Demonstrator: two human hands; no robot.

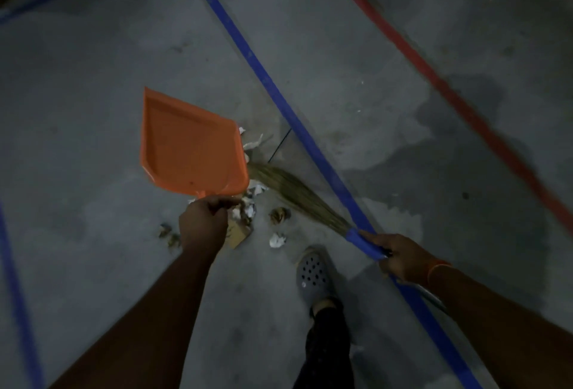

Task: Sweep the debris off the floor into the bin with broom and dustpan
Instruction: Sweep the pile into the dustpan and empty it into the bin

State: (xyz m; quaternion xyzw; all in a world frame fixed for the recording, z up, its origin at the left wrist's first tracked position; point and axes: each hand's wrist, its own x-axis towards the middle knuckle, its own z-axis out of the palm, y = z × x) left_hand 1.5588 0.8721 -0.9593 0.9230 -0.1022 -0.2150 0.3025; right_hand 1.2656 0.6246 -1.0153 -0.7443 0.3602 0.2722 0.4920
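Observation:
My left hand point(203, 222) grips the short handle of an orange dustpan point(189, 146), which is held above the grey floor with its mouth pointing away from me. My right hand point(400, 256) holds a grass broom point(291, 191) by its blue-wrapped grip; the bristles reach left under the dustpan's edge. Debris lies around the pan: crumpled white paper point(277, 239), brown dry leaves point(280, 215), a cardboard scrap point(237, 233) and more leaves point(169, 233) to the left. No bin is in view.
A blue tape line point(257, 63) crosses the concrete floor diagonally, a red line point(434, 78) runs to its right, another blue line point(15, 280) at far left. My foot in a grey perforated clog point(313, 274) stands just below the debris. Dark wet-looking patches mark the floor right.

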